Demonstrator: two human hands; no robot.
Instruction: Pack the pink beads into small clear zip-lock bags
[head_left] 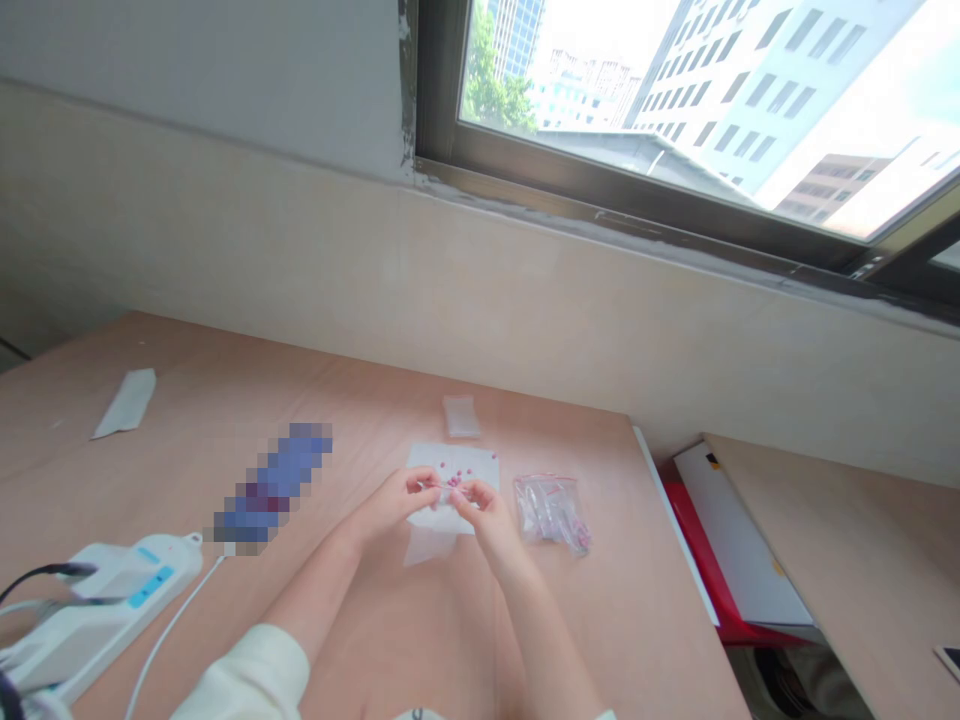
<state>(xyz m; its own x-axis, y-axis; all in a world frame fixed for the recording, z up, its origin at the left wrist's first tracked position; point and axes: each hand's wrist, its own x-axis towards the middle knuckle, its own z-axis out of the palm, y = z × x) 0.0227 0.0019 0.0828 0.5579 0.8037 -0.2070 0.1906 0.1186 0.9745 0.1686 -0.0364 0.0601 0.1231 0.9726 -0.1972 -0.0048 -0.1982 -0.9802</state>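
Observation:
Over a white sheet of paper [486, 464], my left hand [397, 500] and my right hand [487, 515] meet with their fingertips pinched close together. Something small and pinkish lies between the fingers of both hands, too tiny to make out. Several loose pink beads [454, 479] are scattered on the paper just beyond the fingertips. To the right of my right hand lies a clear zip bag [547, 508] with pinkish pieces inside. A translucent piece of film or paper [429, 547] sticks out below the sheet, under my wrists.
A small clear packet [460, 417] lies behind the paper. At the left are a blurred-out blue object [274, 485], a white power strip [135, 600] with cables, and a white paper scrap [127, 402]. The table [360, 400] meets a wall; its right edge borders a gap holding a red item [701, 560].

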